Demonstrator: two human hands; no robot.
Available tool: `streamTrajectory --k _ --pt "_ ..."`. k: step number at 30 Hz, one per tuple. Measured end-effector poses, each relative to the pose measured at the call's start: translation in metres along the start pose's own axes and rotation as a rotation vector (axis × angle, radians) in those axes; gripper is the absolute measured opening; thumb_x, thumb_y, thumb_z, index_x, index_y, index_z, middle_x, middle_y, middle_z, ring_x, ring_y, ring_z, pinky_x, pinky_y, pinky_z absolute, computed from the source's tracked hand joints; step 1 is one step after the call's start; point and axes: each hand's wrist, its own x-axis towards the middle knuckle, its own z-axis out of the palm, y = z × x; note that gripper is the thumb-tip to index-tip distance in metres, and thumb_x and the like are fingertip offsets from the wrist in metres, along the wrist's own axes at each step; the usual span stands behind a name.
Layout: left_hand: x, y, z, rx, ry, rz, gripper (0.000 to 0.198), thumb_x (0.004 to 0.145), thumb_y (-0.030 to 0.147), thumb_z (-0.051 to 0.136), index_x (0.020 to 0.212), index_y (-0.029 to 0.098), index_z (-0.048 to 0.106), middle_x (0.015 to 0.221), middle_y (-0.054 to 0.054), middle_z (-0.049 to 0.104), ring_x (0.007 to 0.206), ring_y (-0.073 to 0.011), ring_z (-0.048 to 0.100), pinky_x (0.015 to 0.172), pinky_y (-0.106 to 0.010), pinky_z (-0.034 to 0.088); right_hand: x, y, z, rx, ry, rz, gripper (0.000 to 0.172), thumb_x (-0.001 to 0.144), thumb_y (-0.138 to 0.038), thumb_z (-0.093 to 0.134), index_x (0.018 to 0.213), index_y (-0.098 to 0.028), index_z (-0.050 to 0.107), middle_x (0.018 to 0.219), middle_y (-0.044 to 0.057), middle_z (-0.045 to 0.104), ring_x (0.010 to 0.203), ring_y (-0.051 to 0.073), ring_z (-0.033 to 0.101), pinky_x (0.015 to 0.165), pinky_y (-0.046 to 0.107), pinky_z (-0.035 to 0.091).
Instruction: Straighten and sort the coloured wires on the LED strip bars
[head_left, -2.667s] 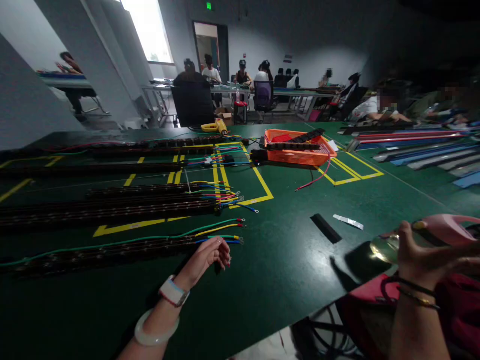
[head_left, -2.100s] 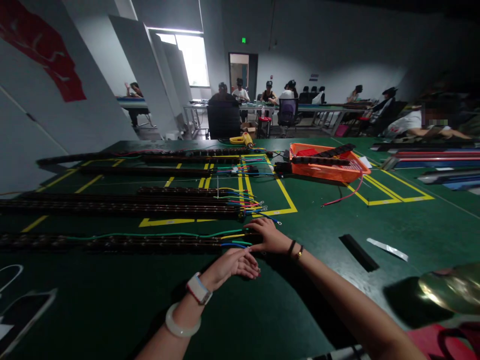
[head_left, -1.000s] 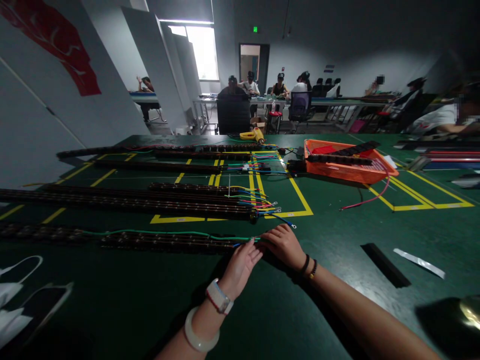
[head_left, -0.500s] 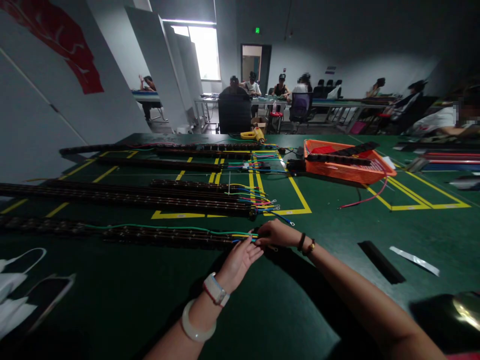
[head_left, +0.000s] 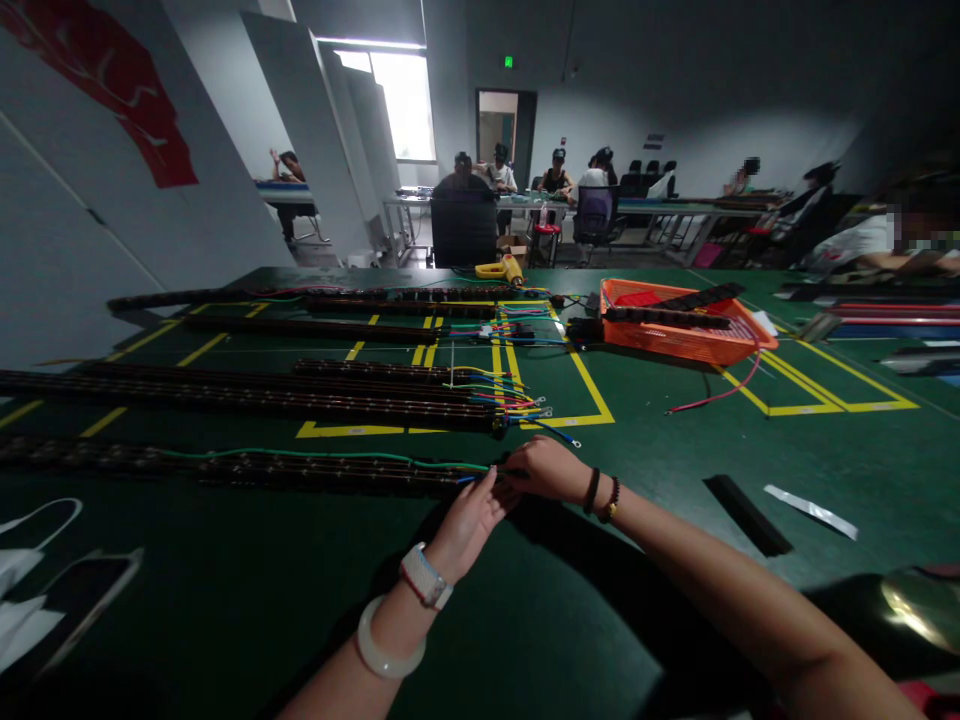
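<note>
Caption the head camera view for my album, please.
Left hand and right hand close together near a green wire; orange basket beyond.

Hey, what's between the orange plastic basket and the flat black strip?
In the head view, a thin pink wire and yellow tape lie on the green tabletop between basket and strip.

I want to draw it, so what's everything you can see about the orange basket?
The orange basket looks like plastic, with small slots in its walls and an open top. It sits upright on the green table. Dark segmented strips lie across its top, with something red inside. A pinkish-red wire droops from its right side onto the table.
</note>
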Motion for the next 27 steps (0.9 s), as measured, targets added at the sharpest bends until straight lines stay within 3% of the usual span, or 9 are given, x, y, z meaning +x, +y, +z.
streamTrajectory --k 5,8,11,14,19,24,27 --pt "-0.001 0.0 0.0 0.036 -0.052 -0.019 0.017 0.083 0.025 0.06 0.098 0.016 0.06 0.109 -0.01 0.068 0.106 -0.0206 0.061 0.103 -0.042 0.036 0.003 0.008 0.003 0.129 -0.075 0.015 0.018 0.084 -0.031 0.06 0.09 -0.017 0.069 0.079 0.003 0.066 0.066 0.011 0.054 0.059 0.022 0.032" --pt "-0.001 0.002 -0.001 0.037 -0.071 -0.051 0.023 0.084 0.03 0.057 0.101 0.015 0.061 0.107 -0.012 0.069 0.104 -0.0211 0.062 0.102 -0.041 0.037 0.007 0.01 0.002 0.117 -0.1 -0.004 0.023 0.083 -0.038 0.062 0.085 -0.017 0.069 0.075 0.003 0.064 0.066 0.011 0.052 0.058 0.022 0.032" --pt "-0.002 0.002 0.0 0.01 -0.01 -0.038 0.017 0.083 0.027 0.06 0.094 0.015 0.063 0.102 -0.01 0.07 0.1 -0.0196 0.064 0.1 -0.039 0.039 0.008 0.005 0.001 0.023 -0.093 -0.02 0.022 0.085 -0.035 0.06 0.078 -0.016 0.068 0.074 0.003 0.064 0.068 0.012 0.052 0.061 0.023 0.032" --pt "-0.005 0.0 0.005 -0.029 0.025 0.012 0.012 0.081 0.025 0.063 0.086 0.014 0.064 0.095 -0.01 0.071 0.096 -0.0193 0.065 0.098 -0.037 0.042 0.005 -0.004 0.0 -0.141 -0.051 -0.023 0.019 0.086 -0.029 0.058 0.076 -0.016 0.066 0.076 0.004 0.063 0.071 0.014 0.052 0.067 0.027 0.035" --pt "-0.006 -0.005 0.01 -0.057 0.06 0.094 0.015 0.079 0.026 0.064 0.087 0.014 0.065 0.094 -0.009 0.071 0.095 -0.0191 0.065 0.092 -0.034 0.047 -0.006 -0.027 0.011 -0.448 0.058 -0.073 0.022 0.09 -0.012 0.043 0.089 -0.012 0.066 0.085 0.01 0.063 0.078 0.019 0.052 0.076 0.036 0.038" --pt "-0.001 -0.008 0.005 -0.078 0.136 0.101 0.011 0.077 0.024 0.067 0.082 0.015 0.065 0.091 -0.007 0.071 0.097 -0.0184 0.064 0.091 -0.031 0.047 -0.012 -0.05 0.042 -0.56 0.152 -0.073 0.027 0.086 -0.012 0.047 0.107 -0.005 0.063 0.106 0.016 0.063 0.096 0.025 0.054 0.093 0.042 0.037" --pt "0.002 -0.008 0.001 -0.087 0.123 0.088 0.009 0.077 0.022 0.067 0.082 0.015 0.064 0.092 -0.006 0.071 0.098 -0.0185 0.063 0.092 -0.032 0.047 -0.016 -0.058 0.046 -0.545 0.183 -0.002 0.035 0.084 -0.015 0.049 0.116 -0.004 0.058 0.113 0.017 0.061 0.105 0.027 0.052 0.1 0.043 0.034"
